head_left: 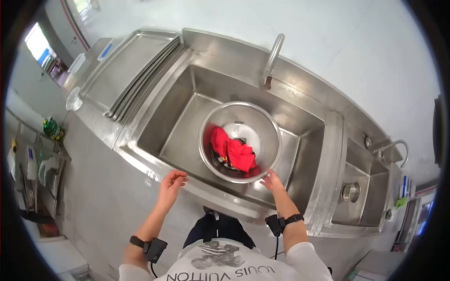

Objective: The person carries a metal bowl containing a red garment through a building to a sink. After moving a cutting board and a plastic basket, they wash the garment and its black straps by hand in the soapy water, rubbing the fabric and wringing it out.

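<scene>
A round stainless steel mixing bowl [267, 122] is inside the large sink [176, 110]. Bunched red cloth [241, 154] lies in the bowl, with small dark and yellowish bits partly hidden beneath it. My right hand [272, 180] pinches the bowl's rim at the near right. Over the sink's front edge, my left hand [173, 180] hovers to the left of the bowl; its fingers are loosely bent and apart, with nothing in them.
A faucet [273, 58] rises behind the large sink. Stacked metal trays [140, 56] rest on the left counter beside a clear plastic container [74, 99]. To the right, a smaller sink [349, 154] holds a small metal cup [350, 192], with a second faucet [398, 144] above.
</scene>
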Demonstrator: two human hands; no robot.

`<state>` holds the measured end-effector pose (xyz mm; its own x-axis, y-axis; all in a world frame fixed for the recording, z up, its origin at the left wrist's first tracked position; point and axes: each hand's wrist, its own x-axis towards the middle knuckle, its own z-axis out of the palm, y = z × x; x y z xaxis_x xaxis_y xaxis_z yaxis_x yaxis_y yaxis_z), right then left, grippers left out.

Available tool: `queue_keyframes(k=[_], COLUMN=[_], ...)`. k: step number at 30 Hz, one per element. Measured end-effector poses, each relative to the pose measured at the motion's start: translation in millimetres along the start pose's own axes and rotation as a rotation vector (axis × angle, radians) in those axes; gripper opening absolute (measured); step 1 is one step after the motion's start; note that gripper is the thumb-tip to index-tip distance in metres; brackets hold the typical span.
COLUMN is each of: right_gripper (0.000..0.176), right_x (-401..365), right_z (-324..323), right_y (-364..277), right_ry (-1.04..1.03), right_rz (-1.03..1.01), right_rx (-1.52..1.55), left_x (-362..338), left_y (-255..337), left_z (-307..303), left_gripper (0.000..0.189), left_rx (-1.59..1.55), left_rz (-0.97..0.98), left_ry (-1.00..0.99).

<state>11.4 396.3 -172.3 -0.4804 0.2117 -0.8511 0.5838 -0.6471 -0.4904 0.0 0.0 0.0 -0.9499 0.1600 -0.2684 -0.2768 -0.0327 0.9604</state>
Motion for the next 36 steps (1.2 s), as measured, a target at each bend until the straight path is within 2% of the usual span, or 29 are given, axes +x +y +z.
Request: queue_keyframes(k=[2,3,5,6,9,10,13,16,18,20,23,24,27,28,30,31,32,34,35,36], right_gripper=[0.042,0.04,0.035,0.033,0.037,0.037,0.038,0.042,0.045,0.053,0.056,0.061,0.06,0.064,0.066,0.068,0.066,0.047,0.038,0.038], right_x=[-11.1,48.0,24.3,-4.0,-28.0,-33.4,-60.8,-61.9,-65.7,-62.1,-29.0,-17.2,6.8,8.0,35.6,38.9,40.3,15.5,2.4,-8.1], right_z=[-33.1,57.3,33.2,45.2,54.5,56.2,55.5,31.2,24.6,24.0,12.4,15.1,30.0,41.6,32.9,36.4,35.7,51.9,58.0,61.2], right_y=[12.2,15.6,11.6,-7.5,-21.9,-27.2,-46.4,-46.2,-45.5,-52.5,-60.7,-64.9,-81.0,-79.4,-55.7,-53.5,-56.7,-63.5,-67.5,-73.8], right_ry=[0.027,-0.093,-0.034,0.059,0.025,0.073,0.022,-0.116,-0.107,-0.032,0.072,0.061,-0.018,0.095,0.14,0.161,0.098,0.143,0.166,0.146], right_rz=[-0.013,-0.008,-0.012,-0.094,-0.151,-0.158,-0.168,-0.061,-0.044,-0.016,-0.159,-0.187,-0.088,-0.088,-0.185,-0.23,-0.221,-0.302,-0.344,-0.385], right_rx=[0.023,0.041,-0.096,-0.118,-0.243,-0.25,-0.24,-0.203,-0.213,-0.178,-0.216,-0.178,-0.364,-0.499,-0.41,-0.371,-0.335,-0.325,-0.325,-0.342], left_x=[2.7,71.2,89.3,105.1,140.4,147.3,159.8,165.6,168.3,168.2,164.5,166.6,165.3,162.0,167.1,168.0,165.8,153.0,144.8,136.6], left_y=[-7.5,22.5,-2.2,-14.5,-52.2,-54.2,-60.6,-67.7,-71.8,-73.8,-58.8,-50.3,-29.5,-42.0,-81.3,-81.1,-80.4,-45.7,-39.0,-33.1], left_z=[12.9,-28.0,-8.0,2.5,9.0,13.0,26.9,33.2,31.6,36.5,38.5,34.8,24.4,24.1,7.5,5.6,3.2,7.8,6.0,2.7], left_gripper=[0.014,0.015,0.017,0.023,0.037,0.049,0.063,0.063,0.059,0.05,0.048,0.044,0.04,0.039,0.039,0.04,0.04,0.04,0.04,0.04], left_rx=[-0.083,0.038,-0.004,-0.044,-0.009,0.004,-0.123,-0.197,-0.185,-0.138,-0.107,-0.11,0.066,0.139,0.268,0.328,0.258,0.115,0.124,0.131], left_rz=[-0.052,-0.012,-0.109,-0.179,-0.315,-0.381,-0.513,-0.564,-0.589,-0.556,-0.416,-0.427,-0.443,-0.24,-0.18,-0.155,-0.212,-0.33,-0.313,-0.294], left_ry=[-0.021,0.027,0.051,0.052,0.181,0.182,0.162,0.201,0.111,0.091,0.088,0.116,0.088,0.114,0.128,0.139,0.164,0.198,0.199,0.204])
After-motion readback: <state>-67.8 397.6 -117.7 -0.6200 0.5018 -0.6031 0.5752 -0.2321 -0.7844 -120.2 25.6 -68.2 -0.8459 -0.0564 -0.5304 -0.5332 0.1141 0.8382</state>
